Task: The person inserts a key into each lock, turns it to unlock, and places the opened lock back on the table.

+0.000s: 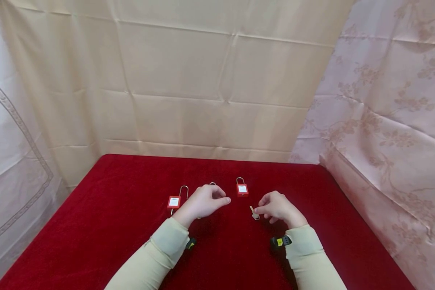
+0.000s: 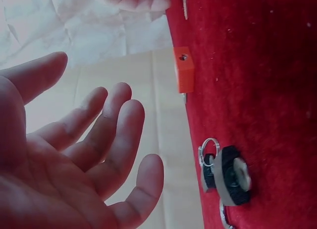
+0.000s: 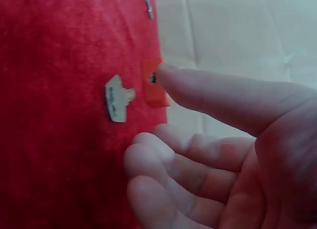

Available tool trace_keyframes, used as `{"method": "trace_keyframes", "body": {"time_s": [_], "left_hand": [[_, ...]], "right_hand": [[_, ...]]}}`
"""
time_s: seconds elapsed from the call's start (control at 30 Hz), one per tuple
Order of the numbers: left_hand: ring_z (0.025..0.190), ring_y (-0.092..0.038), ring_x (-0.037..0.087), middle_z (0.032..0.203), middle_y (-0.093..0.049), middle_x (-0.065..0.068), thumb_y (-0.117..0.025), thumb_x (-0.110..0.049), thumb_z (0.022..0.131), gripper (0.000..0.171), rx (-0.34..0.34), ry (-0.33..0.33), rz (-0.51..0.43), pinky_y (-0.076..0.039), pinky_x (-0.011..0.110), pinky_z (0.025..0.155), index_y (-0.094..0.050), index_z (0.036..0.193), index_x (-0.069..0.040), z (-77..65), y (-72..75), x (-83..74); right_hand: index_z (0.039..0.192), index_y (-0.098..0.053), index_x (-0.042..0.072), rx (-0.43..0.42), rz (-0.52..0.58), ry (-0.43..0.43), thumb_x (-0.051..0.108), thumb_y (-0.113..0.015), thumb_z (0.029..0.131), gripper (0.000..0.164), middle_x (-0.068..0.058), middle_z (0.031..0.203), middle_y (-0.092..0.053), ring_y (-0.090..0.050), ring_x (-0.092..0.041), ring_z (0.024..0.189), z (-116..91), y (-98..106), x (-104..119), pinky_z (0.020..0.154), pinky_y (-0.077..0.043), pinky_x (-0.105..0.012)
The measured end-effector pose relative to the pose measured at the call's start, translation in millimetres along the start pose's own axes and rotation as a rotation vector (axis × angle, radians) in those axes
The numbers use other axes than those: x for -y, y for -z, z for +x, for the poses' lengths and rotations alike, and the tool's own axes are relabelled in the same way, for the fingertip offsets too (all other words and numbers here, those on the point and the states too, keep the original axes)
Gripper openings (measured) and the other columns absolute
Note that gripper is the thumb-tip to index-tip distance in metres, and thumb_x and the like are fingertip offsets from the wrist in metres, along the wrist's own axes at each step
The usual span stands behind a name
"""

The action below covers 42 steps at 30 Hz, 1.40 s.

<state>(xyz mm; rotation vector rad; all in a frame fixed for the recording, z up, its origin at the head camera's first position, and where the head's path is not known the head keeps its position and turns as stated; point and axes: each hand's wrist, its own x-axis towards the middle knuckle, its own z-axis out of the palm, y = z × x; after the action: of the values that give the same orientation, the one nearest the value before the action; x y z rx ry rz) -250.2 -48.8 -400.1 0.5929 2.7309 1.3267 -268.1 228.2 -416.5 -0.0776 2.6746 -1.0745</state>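
Observation:
My right hand (image 1: 277,208), fingers loosely bent, hovers just above a small metal key (image 1: 255,216). In the right wrist view the key (image 3: 116,101) lies on the red cloth, apart from the thumb and fingers. Beyond it is a red padlock (image 1: 242,190) with a white label; its keyhole end faces me in the right wrist view. My left hand (image 1: 206,201) is held over the table, relaxed, with nothing in its fingers. Beside its wrist lies another red padlock (image 1: 173,202) with its shackle raised. A further shackle (image 1: 212,183) shows behind the left hand, its body hidden.
In the left wrist view a black rounded object (image 2: 232,175) with a metal ring (image 2: 210,141) lies on the cloth. Red velvety cloth (image 1: 130,177) covers the table. A beige curtain (image 1: 174,80) hangs behind, a floral one (image 1: 395,100) at the right.

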Motion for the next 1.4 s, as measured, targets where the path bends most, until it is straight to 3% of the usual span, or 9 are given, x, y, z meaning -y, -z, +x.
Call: {"method": "trace_keyframes", "body": {"time_s": [0.43,0.93,1.4], "left_hand": [[0.082,-0.062,0.012,0.092,-0.069,-0.007,-0.071,-0.037,0.094,0.022,0.082,0.063,0.016,-0.053,0.037,0.074,-0.074,0.102,-0.016,1.4,-9.8,5.0],[0.081,-0.061,0.013,0.09,-0.068,-0.008,-0.072,-0.039,0.093,0.023,0.095,0.088,0.011,-0.052,0.037,0.072,-0.075,0.101,-0.018,0.8,-11.9,5.7],[0.082,-0.061,0.013,0.091,-0.068,-0.007,-0.072,-0.037,0.094,0.022,0.101,0.083,0.007,-0.052,0.037,0.073,-0.075,0.101,-0.017,-0.9,-12.3,4.7]], "right_hand": [[0.083,-0.067,0.006,0.022,-0.069,0.005,0.013,-0.086,0.081,0.019,-0.009,0.068,-0.062,-0.06,-0.021,0.059,3.0,-12.0,-2.5,0.055,-0.057,-0.037],[0.076,-0.069,0.007,0.032,-0.1,-0.024,0.011,-0.084,0.083,0.017,-0.01,0.068,-0.063,-0.062,-0.022,0.06,3.3,-16.1,-0.1,0.057,-0.058,-0.036],[0.072,-0.066,0.009,0.036,-0.165,0.017,0.013,-0.084,0.083,0.022,-0.007,0.063,-0.061,-0.059,-0.02,0.055,1.6,-16.9,1.7,0.053,-0.055,-0.035]]}}
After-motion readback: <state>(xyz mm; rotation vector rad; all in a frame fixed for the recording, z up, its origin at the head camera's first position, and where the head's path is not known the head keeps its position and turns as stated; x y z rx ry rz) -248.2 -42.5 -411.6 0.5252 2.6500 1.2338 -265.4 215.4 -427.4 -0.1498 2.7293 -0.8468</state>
